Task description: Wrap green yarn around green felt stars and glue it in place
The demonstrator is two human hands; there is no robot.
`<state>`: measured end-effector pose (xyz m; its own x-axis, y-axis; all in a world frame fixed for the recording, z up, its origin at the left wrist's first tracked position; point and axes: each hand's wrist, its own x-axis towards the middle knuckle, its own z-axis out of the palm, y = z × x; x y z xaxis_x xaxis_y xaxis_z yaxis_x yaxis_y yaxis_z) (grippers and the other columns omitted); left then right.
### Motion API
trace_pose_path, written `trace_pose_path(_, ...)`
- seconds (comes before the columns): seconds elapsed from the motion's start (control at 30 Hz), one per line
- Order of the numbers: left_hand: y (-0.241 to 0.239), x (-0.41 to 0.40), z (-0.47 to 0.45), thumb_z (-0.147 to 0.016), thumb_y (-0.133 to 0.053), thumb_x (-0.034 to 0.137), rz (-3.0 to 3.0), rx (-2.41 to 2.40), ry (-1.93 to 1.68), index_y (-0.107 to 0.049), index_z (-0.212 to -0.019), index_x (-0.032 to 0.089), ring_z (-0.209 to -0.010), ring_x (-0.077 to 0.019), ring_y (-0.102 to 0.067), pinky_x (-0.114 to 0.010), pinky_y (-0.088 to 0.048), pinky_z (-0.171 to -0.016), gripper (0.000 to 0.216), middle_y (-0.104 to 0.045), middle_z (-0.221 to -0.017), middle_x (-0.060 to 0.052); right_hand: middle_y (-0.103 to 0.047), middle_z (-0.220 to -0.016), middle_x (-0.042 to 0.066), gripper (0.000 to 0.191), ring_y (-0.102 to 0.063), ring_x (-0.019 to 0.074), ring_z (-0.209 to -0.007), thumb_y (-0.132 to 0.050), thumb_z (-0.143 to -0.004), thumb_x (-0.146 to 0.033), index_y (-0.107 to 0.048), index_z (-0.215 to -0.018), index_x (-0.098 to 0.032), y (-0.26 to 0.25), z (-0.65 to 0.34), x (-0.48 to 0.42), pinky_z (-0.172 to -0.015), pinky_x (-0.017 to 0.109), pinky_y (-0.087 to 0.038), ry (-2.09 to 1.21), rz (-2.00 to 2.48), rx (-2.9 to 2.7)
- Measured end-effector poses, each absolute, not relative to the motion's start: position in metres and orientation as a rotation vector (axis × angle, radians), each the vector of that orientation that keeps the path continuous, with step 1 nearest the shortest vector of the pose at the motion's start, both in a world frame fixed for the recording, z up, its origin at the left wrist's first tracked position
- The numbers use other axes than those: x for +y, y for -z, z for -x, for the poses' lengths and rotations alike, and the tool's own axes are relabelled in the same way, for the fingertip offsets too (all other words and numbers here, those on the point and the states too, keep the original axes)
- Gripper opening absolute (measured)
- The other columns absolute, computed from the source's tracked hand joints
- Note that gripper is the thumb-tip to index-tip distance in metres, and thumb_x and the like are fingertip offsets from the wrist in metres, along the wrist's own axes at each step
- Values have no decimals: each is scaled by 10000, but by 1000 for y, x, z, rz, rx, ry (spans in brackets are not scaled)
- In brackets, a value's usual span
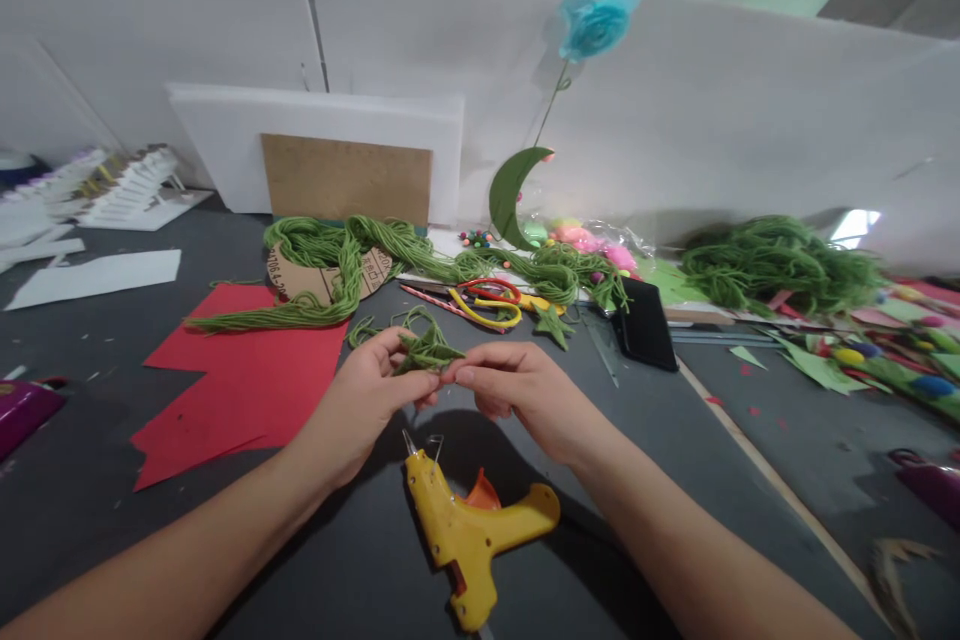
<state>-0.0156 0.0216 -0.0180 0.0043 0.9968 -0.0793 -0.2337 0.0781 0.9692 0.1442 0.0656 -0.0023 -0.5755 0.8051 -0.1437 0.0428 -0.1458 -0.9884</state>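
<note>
My left hand [365,398] and my right hand [519,390] meet above the dark table, both pinching a small piece wrapped in green yarn [424,352]. A loose strand of the same yarn trails back from it toward the yarn bundle [337,265]. Directly below my hands lies a yellow glue gun [469,532] with an orange trigger, its nozzle pointing toward my left hand.
Red paper [247,375] lies at left. Scissors with red and yellow handles [487,305], a green star [551,325] and a black phone [645,323] sit beyond my hands. A green crescent with a blue flower [517,190] stands at the back. More green yarn [780,265] is heaped at right.
</note>
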Motion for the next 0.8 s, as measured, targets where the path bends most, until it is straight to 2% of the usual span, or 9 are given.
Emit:
trace_pose_path(0.2,16,26,18,-646,-658,142,-873,1069,-1266,-527,-723,153,-567,-79,-529,-197,-420,-554,152,-594,-646,20,-369,-389,-85,116,-309,51,-399,-642,-692,-262,-653,-685,-146,1,-146,66,-433,207,-250,-1902,908,-1504)
trace_pose_path(0.5,14,19,11,-612,-704,143,-793,972,-1258,-575,-843,149,-616,-85,-563,-206,-466,-611,265,-624,-743,-1,-356,-407,-81,298,-304,52,-409,-617,-714,-360,-495,-533,-157,2,-140,64,-433,205,-237,-1702,1093,-1612)
trace_pose_path(0.7,16,20,10,-612,-700,151,-780,985,-1255,-574,-822,149,-586,-82,-560,-208,-459,-590,245,-623,-723,3,-364,-426,-74,277,-313,64,-419,-584,-729,-348,-491,-535,-172,0,-138,61,-428,206,-251,-1530,1197,-1738)
trace_pose_path(0.8,16,20,10,-615,-672,121,-777,1023,-1250,-563,-805,149,-548,-70,-541,-195,-440,-550,221,-607,-682,20,-379,-460,-62,266,-315,70,-438,-566,-742,-327,-491,-537,-175,0,-136,59,-433,212,-238,-1333,1224,-1880)
